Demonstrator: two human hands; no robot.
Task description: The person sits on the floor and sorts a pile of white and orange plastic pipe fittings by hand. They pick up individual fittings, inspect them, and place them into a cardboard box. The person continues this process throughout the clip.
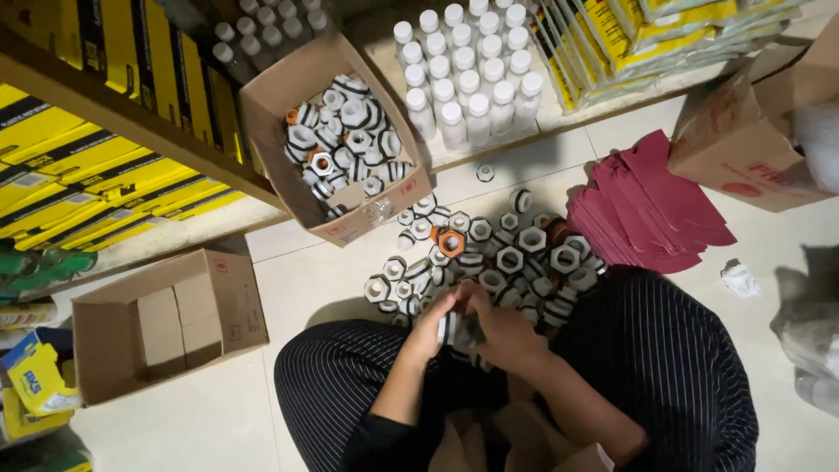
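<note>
I sit cross-legged on the floor so everything stays within reach. Beyond my fingers and to their left, the open box of fittings tilts toward me, easy to draw from; far left of them an emptier carton stands open. Just ahead, the spilled pile of white hex fittings lies close. My left hand and right hand meet over my lap, fingers clamped together on one black-and-white fitting.
</note>
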